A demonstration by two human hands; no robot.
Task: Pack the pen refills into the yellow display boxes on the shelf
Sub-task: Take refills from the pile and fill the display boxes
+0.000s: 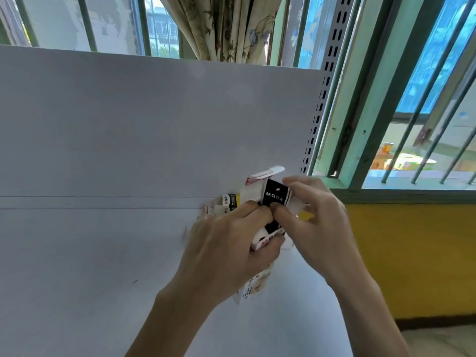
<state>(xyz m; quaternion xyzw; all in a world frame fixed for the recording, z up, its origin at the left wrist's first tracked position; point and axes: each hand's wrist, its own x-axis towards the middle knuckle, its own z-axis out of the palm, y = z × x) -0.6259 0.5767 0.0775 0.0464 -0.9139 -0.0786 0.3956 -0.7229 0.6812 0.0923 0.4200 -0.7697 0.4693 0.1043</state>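
Note:
My left hand (226,243) grips a bundle of small cardboard refill boxes (260,240), white with black, red and yellow print; its lower end sticks out under the palm. My right hand (316,217) pinches the black flap (277,195) of the top box, thumb against my left thumb. A white and red tab (265,173) stands open above the flap. Both hands hang in front of the white shelf back panel (128,137). No yellow display box shows in this view.
A perforated grey shelf upright (322,96) runs along the panel's right edge. Behind it are a green barred window frame (360,119), a patterned curtain (226,27) and a yellow wall (412,258) below the sill.

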